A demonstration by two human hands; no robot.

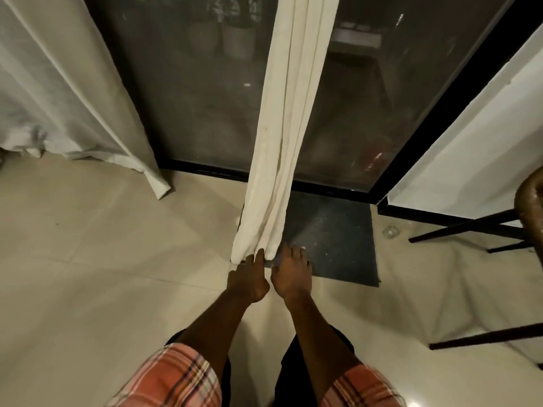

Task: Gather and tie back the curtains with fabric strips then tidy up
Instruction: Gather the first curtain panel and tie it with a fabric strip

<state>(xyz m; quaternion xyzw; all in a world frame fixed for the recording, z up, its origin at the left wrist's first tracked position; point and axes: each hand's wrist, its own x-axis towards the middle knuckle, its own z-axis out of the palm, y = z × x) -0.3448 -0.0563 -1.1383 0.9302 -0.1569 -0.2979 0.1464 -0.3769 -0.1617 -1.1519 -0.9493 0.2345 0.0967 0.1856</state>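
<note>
The left hand (248, 277) reaches forward with fingers nearly straight, tips touching the hem of the gathered curtain (282, 142). The right hand (292, 271) lies just beside it, fingers spread over the dark mat (335, 239). A bluish scrap (271, 263) shows between the hands; whether the right hand holds it cannot be told. The curtain rises from the hands as one narrow bundle, but no strip shows round it, so tying seems not yet done. Far to the left the second curtain (73, 92) hangs loose and pools on the floor (102, 259), probably still to be gathered. Ahead stands the glass door (205, 98). Chair legs (470, 227) crowd the right, while open floor lies to the left.
</note>
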